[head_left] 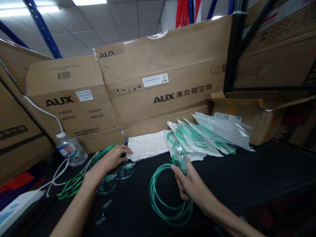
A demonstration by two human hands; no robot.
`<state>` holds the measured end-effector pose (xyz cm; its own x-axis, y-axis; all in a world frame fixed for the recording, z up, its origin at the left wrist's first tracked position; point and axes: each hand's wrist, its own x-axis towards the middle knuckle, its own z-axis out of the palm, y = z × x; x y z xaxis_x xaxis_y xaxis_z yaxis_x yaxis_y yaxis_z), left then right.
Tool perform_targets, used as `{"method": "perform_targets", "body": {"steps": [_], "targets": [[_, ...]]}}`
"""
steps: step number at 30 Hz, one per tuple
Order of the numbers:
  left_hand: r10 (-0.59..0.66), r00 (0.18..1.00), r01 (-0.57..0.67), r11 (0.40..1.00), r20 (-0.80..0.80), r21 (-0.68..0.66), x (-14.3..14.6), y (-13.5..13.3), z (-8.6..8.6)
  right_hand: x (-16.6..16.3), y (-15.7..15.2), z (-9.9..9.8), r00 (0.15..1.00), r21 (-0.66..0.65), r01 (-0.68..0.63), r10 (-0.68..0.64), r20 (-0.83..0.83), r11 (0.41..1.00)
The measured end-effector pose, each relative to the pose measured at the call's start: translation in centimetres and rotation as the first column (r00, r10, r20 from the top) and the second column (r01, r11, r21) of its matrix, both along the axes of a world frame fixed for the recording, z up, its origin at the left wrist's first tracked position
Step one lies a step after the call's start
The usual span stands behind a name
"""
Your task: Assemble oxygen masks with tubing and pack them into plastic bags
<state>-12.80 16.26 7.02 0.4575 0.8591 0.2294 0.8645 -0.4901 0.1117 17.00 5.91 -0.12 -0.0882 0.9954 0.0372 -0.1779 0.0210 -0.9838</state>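
Watching from a distance, I note the right hand closed around a clear plastic mask piece with green parts, just in front of the pouches. A loose coil of thin green plastic tubing goes with that grip, its loops spreading left of the hand and below. I cannot tell whether the lowest loops touch the black tabletop.

Left hand: palm down, fingers slightly bent, a narrow gap at the thumb. Fingertips sit at the near-left edge of a flat stack of white packets; contact looks likely. Whether they pinch a packet, I cannot tell.

Beneath and just in front of that hand I see clear plastic masks, lying on the black surface. Bunched green tubing lies left of the forearm, mixed with white cables. Nearer me, a small clear plastic scrap, shape hard to make out.

Right of the stack: a fanned row of white-and-clear pouches, green tubing showing inside several. Beyond them, an open brown cardboard box.

Far left: a clear plastic bottle with a white cap, tilted, and a white power strip. Large printed cardboard panels stand behind everything.
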Motion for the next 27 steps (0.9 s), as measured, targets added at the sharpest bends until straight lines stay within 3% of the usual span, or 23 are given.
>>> {"method": "perform_targets", "body": {"steps": [4,9,19,23,27], "targets": [[-0.047,0.999,0.047,0.999,0.012,0.02,-0.3,0.4,0.2,0.1,-0.2,-0.1,1.0,-0.004,-0.017,0.017,0.018,1.0],[0.006,0.999,-0.016,0.983,0.054,0.184,0.2,0.7,1.7,0.3,-0.2,-0.1,0.999,0.004,-0.033,0.033,0.028,0.999],[0.106,0.989,-0.142,0.861,0.1,0.488,1.7,0.4,4.3,0.4,-0.3,0.3,0.999,0.037,0.008,-0.007,-0.036,0.999],[0.048,0.992,-0.111,0.787,0.118,0.606,2.2,-2.9,5.6,0.6,-0.7,1.1,0.994,-0.074,-0.042,0.035,-0.102,0.996],[-0.06,0.996,-0.007,0.709,0.07,0.705,4.2,-9.0,5.4,1.7,-1.9,2.5,0.977,-0.207,-0.141,0.102,-0.189,0.968]]}}
